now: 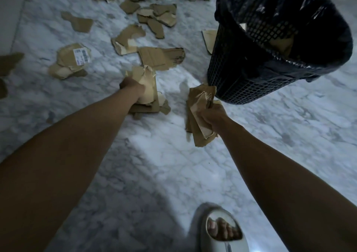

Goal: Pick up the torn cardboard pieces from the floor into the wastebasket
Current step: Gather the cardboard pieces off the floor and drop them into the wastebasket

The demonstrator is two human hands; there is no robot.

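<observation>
Both of my hands hold torn brown cardboard above a white marble floor. My left hand (pixel 132 88) grips a stack of cardboard pieces (pixel 147 89) near the middle of the view. My right hand (pixel 211 116) grips another bunch of cardboard pieces (pixel 201 107), just below and left of the wastebasket (pixel 241 74). The wastebasket is a dark mesh bin lined with a black plastic bag, with some cardboard inside it (pixel 280 43). Several more torn pieces lie scattered on the floor beyond my hands, among them a large flat one (pixel 160 57) and one with a white label (pixel 74 56).
More cardboard scraps (pixel 154 14) litter the far floor up to the top edge. One piece (pixel 209 39) leans behind the basket's left side. My foot in a grey slipper (pixel 220 230) stands at the bottom edge. Bare marble floor (pixel 154 164) spreads between my arms.
</observation>
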